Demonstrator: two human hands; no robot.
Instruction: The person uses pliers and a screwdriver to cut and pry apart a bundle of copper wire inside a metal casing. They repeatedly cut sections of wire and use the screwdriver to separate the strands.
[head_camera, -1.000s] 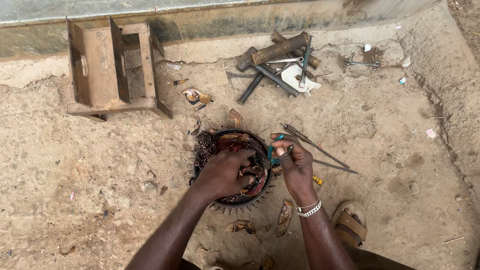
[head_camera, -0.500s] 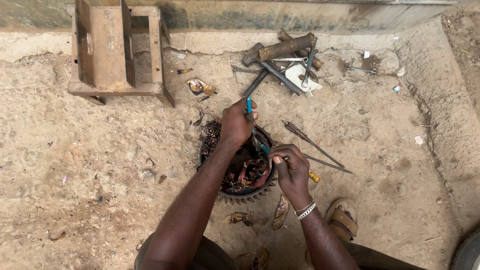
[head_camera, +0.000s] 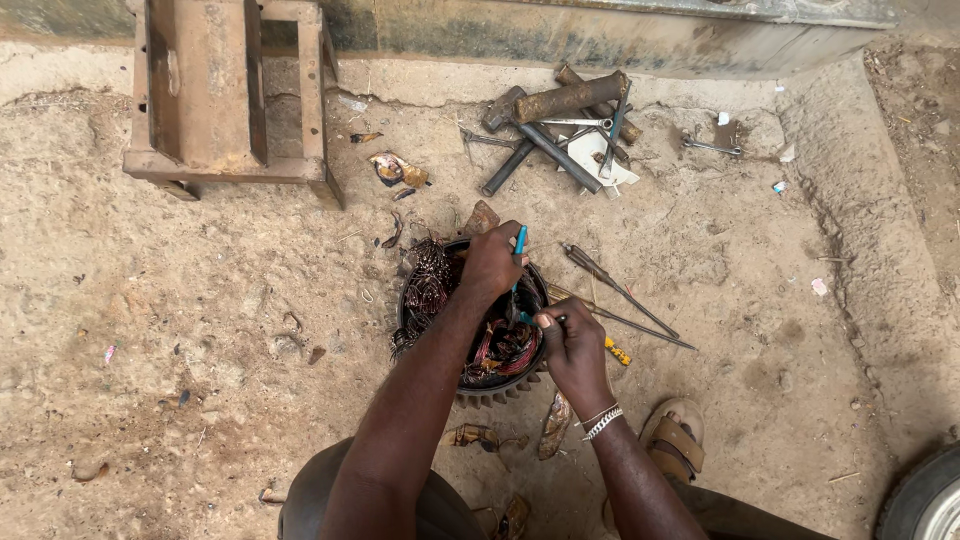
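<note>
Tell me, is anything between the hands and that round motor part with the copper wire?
Nothing visible: the left hand and right hand are already at the motor stator, gripping blue-handled pliers over its windings.

The left hand (head_camera: 492, 262) gripped a blue-handled tool (head_camera: 518, 250) over a round, finned metal motor stator (head_camera: 470, 320) packed with copper wire. The right hand (head_camera: 572, 345) pinched the tool's lower end. Rusty hammers (head_camera: 560, 115) lay well apart on the sandy ground (head_camera: 200, 350).

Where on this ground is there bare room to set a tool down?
Bare sandy ground lies left of the round motor stator, below the rusty metal stand. Another patch sits right of the long rods. The hammer pile is crowded.
</note>
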